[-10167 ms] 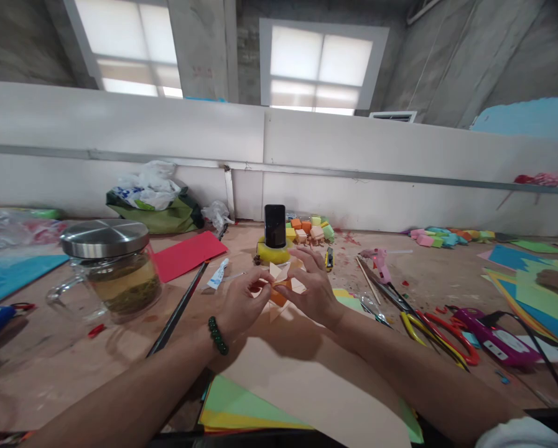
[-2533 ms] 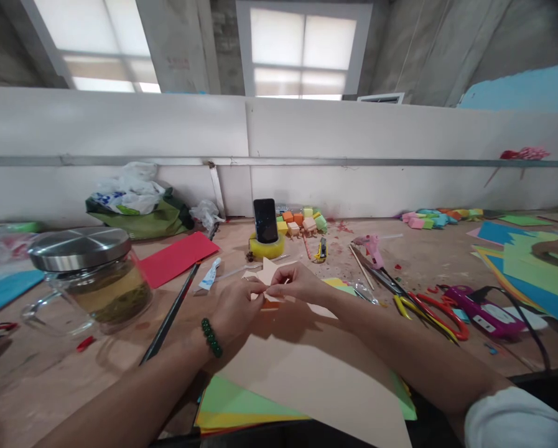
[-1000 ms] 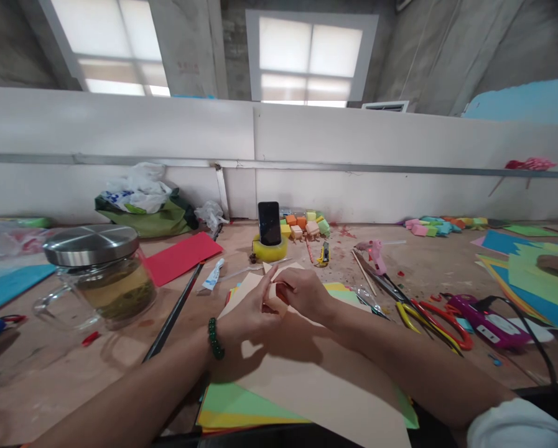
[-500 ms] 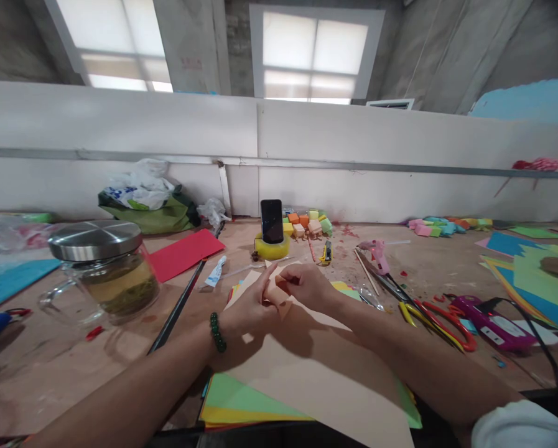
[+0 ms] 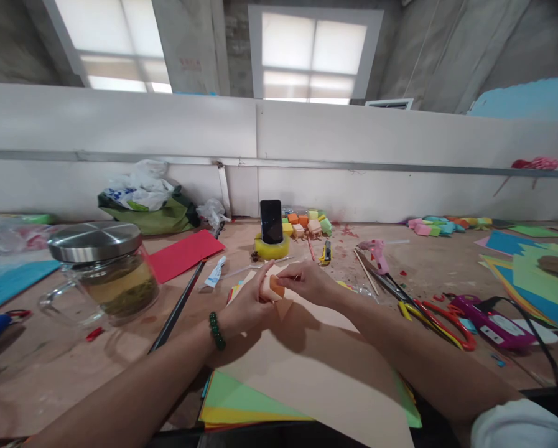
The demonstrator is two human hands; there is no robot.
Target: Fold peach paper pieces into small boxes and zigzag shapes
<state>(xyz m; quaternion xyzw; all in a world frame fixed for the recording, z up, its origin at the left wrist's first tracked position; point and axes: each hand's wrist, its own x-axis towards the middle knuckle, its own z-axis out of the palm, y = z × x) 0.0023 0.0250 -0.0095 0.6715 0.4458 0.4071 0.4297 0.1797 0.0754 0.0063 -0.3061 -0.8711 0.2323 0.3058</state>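
1. Two pale, bright windows (image 5: 311,50) sit in a grey concrete wall (image 5: 192,34) above a white partition (image 5: 353,134) with a metal rail (image 5: 390,168) along it.
2. Below it spreads a brown table (image 5: 428,267), its surface stained and flecked with red scraps.
3. Near the front edge, a large peach sheet (image 5: 325,367) overlaps green paper (image 5: 246,398).
4. Above the peach sheet, a small peach-and-orange paper piece (image 5: 275,289) is between both hands: the left hand (image 5: 247,303) grips it with its fingers, and the right hand (image 5: 309,283) pinches its orange part.
5. Behind the hands, a phone (image 5: 272,221) stands upright at a yellow ring (image 5: 270,250), with coloured paper cubes (image 5: 313,225) beside it.
6. On the left are a lidded glass mug (image 5: 120,283), a red sheet (image 5: 188,254) and a green bag (image 5: 162,218) against the partition.
7. On the right lie a pink glue gun (image 5: 379,255), red-handled scissors (image 5: 466,336), a magenta device (image 5: 491,322) and layered coloured sheets (image 5: 530,280).
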